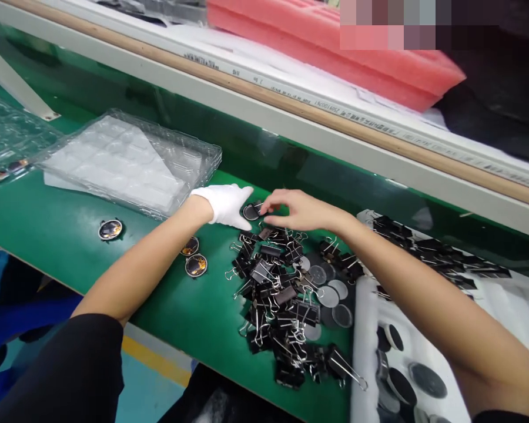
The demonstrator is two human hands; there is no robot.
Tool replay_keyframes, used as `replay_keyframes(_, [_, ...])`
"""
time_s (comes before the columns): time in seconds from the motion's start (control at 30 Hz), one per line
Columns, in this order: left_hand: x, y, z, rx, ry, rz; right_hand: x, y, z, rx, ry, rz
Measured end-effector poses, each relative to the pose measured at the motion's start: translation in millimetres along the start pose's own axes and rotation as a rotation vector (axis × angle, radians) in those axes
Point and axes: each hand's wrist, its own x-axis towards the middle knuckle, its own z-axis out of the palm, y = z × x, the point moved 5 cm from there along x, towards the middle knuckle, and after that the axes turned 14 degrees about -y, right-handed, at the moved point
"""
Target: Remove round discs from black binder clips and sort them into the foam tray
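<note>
My left hand (230,205), in a white glove, is open, thumb and fingers spread at the left side of a dark round watch-like case (251,212). At the case's right edge, a black binder clip (261,209) is pinched in the bare fingers of my right hand (291,209). Whether the clip grips the case is too small to tell. A heap of black binder clips (271,252) with silver handles lies just below both hands. Clear round discs (328,296) lie at the heap's right side. Left of the heap are two watch-like cases (196,266) with dark, orange-patterned faces.
Another case (110,229) sits alone on the green table (158,299). Clear plastic trays (127,158) with a white sheet lie at the back left. On the right, a white foam tray (365,352) holds dark round discs. A rail (264,100) runs along the back.
</note>
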Motion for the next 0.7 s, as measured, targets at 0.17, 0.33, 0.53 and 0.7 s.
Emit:
replay_keyframes(0.17, [1, 10, -4, 0.206, 0.094, 0.246, -10, -15, 13, -0.013, -0.135, 0.094])
replay_keyframes(0.33, [4, 10, -3, 0.178, 0.059, 0.174, -18, 4, -3, 0.304, 0.195, 0.227])
replay_keyframes(0.53, [-16, 1, -10, 0.183, -0.016, -0.043, -10, 42, 10, 0.572, 0.297, 0.576])
replay_keyframes(0.7, [-14, 6, -8, 0.270, -0.012, 0.049, -4, 47, 18, 0.451, 0.141, 0.727])
